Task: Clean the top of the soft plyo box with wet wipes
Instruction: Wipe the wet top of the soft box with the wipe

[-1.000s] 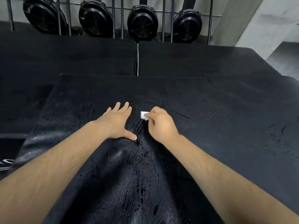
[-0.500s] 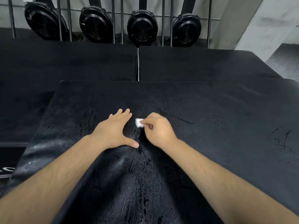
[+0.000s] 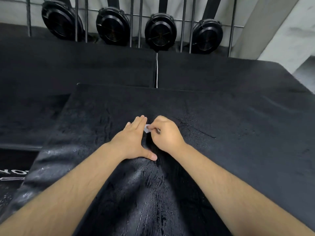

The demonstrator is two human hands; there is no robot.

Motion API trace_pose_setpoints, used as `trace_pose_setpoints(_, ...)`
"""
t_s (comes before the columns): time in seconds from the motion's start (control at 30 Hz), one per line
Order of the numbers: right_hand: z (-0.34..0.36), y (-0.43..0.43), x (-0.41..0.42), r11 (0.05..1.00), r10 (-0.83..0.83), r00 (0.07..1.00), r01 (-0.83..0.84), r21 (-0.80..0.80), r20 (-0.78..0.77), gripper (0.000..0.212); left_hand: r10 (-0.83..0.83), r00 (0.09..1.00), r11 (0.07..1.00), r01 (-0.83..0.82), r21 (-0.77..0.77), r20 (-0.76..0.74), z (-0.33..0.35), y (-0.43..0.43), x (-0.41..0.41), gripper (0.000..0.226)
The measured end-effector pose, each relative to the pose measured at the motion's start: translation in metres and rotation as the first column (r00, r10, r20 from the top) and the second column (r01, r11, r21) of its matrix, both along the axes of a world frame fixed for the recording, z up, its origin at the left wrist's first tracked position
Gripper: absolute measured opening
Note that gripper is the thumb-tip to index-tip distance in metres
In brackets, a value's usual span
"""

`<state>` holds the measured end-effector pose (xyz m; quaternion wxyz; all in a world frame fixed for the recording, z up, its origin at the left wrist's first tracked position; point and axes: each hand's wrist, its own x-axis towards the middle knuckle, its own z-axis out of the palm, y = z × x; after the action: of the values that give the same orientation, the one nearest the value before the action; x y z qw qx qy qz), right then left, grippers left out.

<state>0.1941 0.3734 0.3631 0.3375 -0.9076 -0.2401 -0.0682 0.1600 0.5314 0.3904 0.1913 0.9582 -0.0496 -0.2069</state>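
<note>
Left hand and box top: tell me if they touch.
Touching. The head view shows the left hand pressed flat, palm down, on the plyo box top.

soft plyo box (image 3: 230, 126): nearest the camera. on its top, centre: left hand (image 3: 134, 142) lying flat; right hand (image 3: 166, 135) just right of it, pinching a wet wipe (image 3: 147, 128) between the two hands. behind the box: two further boxes (image 3: 102, 65) side by side. behind those: railing (image 3: 131, 23), four round fan units (image 3: 160, 31) in a row.

Plyo box top (image 3: 221, 125): black, textured, glossy where wet.
</note>
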Motion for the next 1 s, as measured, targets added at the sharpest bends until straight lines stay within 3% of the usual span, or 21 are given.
trace_pose_setpoints(0.13, 0.004, -0.001, 0.055, 0.992, -0.122, 0.993, 0.121, -0.031, -0.007, 0.027, -0.018, 1.0, 1.0, 0.018, 0.018, -0.01, 0.003, -0.002, -0.001, 0.145)
trace_pose_setpoints(0.23, 0.004, 0.002, 0.039, 0.986, -0.169, 0.985, 0.169, 0.005, -0.023, 0.021, -0.057, 0.998, 0.998, 0.057, 0.005, -0.001, 0.003, -0.001, 0.001, 0.143)
trace_pose_setpoints(0.4, -0.003, -0.019, -0.014, 0.999, -0.006, 0.999, 0.007, 0.04, -0.04, 0.018, -0.119, 0.993, 0.986, 0.118, 0.114, -0.005, -0.005, -0.002, 0.012, 0.144)
trace_pose_setpoints(0.6, 0.006, -0.058, 0.062, 0.969, -0.229, 0.972, 0.221, -0.111, -0.06, 0.028, -0.139, 0.989, 0.959, 0.147, 0.241, -0.053, 0.007, -0.014, 0.009, 0.139)
trace_pose_setpoints(0.7, -0.001, -0.05, 0.024, 0.982, -0.186, 0.982, 0.185, -0.036, -0.024, 0.019, -0.144, 0.986, 0.939, 0.162, 0.303, -0.081, 0.018, -0.016, 0.019, 0.136)
trace_pose_setpoints(0.8, -0.007, -0.048, -0.002, 0.998, -0.058, 0.997, 0.058, -0.004, -0.046, 0.017, -0.153, 0.988, 0.93, 0.135, 0.342, 0.025, 0.027, -0.017, 0.045, 0.12)
trace_pose_setpoints(1.0, 0.005, -0.057, 0.084, 0.982, -0.181, 0.98, 0.175, -0.067, -0.083, 0.026, -0.068, 0.992, 0.934, 0.1, 0.343, -0.104, 0.024, -0.024, 0.072, 0.145)
